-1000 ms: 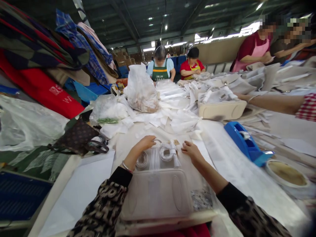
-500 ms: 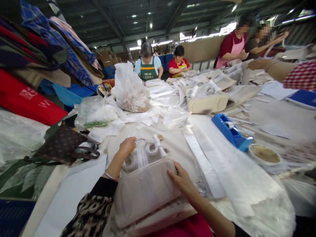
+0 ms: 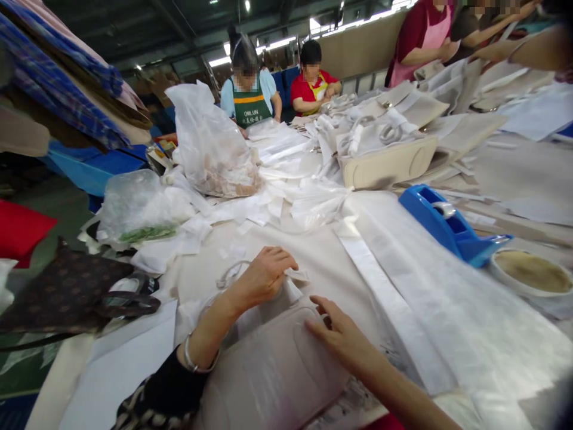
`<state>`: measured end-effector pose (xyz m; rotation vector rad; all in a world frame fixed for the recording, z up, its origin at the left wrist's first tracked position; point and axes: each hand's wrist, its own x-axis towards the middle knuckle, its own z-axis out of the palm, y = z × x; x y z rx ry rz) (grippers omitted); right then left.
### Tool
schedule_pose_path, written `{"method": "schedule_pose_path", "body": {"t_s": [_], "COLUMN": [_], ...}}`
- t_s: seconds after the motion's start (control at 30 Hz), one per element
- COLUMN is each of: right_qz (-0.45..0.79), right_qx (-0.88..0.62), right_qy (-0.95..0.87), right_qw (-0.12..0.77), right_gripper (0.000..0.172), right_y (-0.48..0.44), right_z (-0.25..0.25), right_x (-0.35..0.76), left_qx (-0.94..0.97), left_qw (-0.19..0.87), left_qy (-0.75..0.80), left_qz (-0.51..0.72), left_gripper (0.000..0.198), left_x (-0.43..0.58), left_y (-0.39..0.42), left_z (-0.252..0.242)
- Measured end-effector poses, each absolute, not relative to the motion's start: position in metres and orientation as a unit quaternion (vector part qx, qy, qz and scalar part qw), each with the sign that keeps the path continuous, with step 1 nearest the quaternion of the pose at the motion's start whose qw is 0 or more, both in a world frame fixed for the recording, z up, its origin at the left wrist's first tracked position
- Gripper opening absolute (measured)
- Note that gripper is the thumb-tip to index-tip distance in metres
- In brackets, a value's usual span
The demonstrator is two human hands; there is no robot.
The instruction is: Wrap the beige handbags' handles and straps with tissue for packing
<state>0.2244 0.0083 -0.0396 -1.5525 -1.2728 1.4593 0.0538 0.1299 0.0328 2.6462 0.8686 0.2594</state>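
Observation:
A beige handbag (image 3: 273,370) lies tilted in front of me, its flat base with curved seams turned up toward me. My right hand (image 3: 333,331) grips its upper right corner, thumb on the base and fingers round the far side. Beyond the bag's far edge, my left hand (image 3: 266,275) bends its fingers over a strap wrapped in white paper (image 3: 293,289); its fingertips are partly hidden. A thin light handle loop (image 3: 230,272) stands to the left of that hand.
A blue tape dispenser (image 3: 452,227) and a bowl of yellowish paste (image 3: 532,272) are at right, beyond long plastic sheeting (image 3: 403,269). Plastic bags (image 3: 210,143) and a brown patterned bag (image 3: 67,286) stand left. Another beige bag (image 3: 389,164) lies farther back. Co-workers sit behind.
My left hand has moved right, from the handle loop's side to the wrapped strap. My right hand stays at the bag's corner. The view has tipped downward.

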Motion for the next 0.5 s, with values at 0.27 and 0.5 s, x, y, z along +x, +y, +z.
{"method": "schedule_pose_path", "body": {"t_s": [0.27,0.5], "right_qz": [0.629,0.600], "right_qx": [-0.550,-0.541], "right_qy": [-0.416,-0.478], "right_qw": [0.358,0.345], "right_gripper": [0.059,0.042], "right_y": [0.057,0.066], "right_z": [-0.049,-0.064], "right_x": [0.222,0.220], "left_qx": [0.775,0.772], "left_qw": [0.111,0.191], "left_qy": [0.519,0.582], "left_qz": [0.343,0.171], "left_gripper": [0.044,0.029], "left_x": [0.022,-0.007], "left_y": [0.147,0.168], "left_z": [0.042,0.046]}}
